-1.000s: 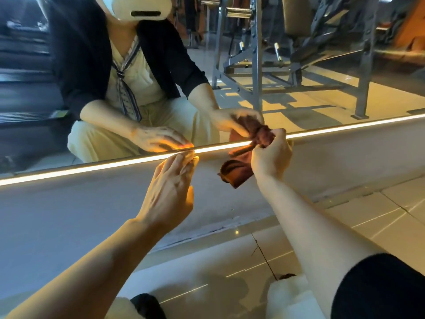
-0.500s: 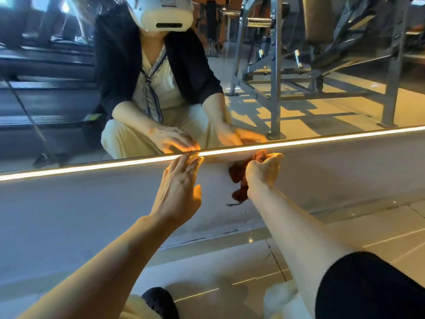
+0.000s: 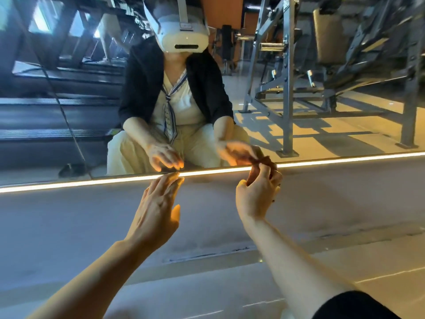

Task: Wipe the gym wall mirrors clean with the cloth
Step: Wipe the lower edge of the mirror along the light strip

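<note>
Now we have the cloth [image 3: 264, 161] bunched small in our right hand [image 3: 258, 192], fingers curled round it, only a dark red tuft showing above the knuckles, right at the lit strip [image 3: 92, 181] along the foot of the mirror [image 3: 322, 125]. Our left hand [image 3: 156, 210] holds nothing — fingers straight, tips touching the strip just left of the grip. We judge we are working the bottom edge; next the wad wants pressing flat to the glass above the grip and drawing sideways — the bunching may need loosening first.
</note>
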The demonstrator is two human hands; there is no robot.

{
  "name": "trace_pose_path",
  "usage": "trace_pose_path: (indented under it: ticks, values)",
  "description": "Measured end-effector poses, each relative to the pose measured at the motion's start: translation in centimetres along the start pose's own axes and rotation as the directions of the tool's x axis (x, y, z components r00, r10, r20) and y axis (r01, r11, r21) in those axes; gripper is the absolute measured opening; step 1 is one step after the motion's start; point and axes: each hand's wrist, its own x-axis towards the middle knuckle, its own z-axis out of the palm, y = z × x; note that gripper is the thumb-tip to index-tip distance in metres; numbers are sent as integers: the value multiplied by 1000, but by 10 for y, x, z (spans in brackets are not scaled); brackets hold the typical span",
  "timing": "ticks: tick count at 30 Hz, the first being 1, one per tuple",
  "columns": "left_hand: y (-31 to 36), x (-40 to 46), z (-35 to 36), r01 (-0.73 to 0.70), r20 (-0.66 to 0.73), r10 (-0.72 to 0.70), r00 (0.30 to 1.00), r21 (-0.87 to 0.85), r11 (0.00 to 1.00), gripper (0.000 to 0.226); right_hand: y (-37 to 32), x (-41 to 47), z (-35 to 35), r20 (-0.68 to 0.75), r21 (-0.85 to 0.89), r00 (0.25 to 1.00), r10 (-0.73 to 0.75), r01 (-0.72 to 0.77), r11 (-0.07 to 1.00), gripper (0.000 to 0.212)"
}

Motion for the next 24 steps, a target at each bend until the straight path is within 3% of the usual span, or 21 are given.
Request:
trace_pose_path:
  ticks: [2, 5, 11, 13, 17, 22, 24]
  values:
    - [-16, -17, -1, -5, 8, 4, 1000, 28, 1000, 73, -5, -29, 21, -8, -16, 978, -208, 208, 978, 29]
    - [-35, -25, -8, -51, 28, 48, 998, 94, 994, 70, -15, -60, 38, 119, -18, 925, -361, 366, 931, 31]
    - [-40, -16, -28, 23, -10, -23, 1000, 51, 998, 65, -31, -55, 48, -49, 45, 957, -286, 288, 957, 44]
    - [-42, -15, -28, 9, -15, -8, 1000, 56, 998, 65, -32, -69, 57, 25, 12, 920, -392, 391, 920, 40]
    - [-50, -13, -29, -12, 8, 11, 1000, 77, 997, 64, -37, -96, 65, 279, 56, 771, -573, 583, 811, 39]
    - [-58, -15, -36, -31, 9, 30, 1000, 78, 996, 63, -40, -71, 59, 13, 33, 885, -465, 465, 885, 45]
    - [-62, -17, -40, -35, -4, 35, 999, 85, 996, 64, -41, -73, 62, -5, -3, 894, -448, 448, 894, 44]
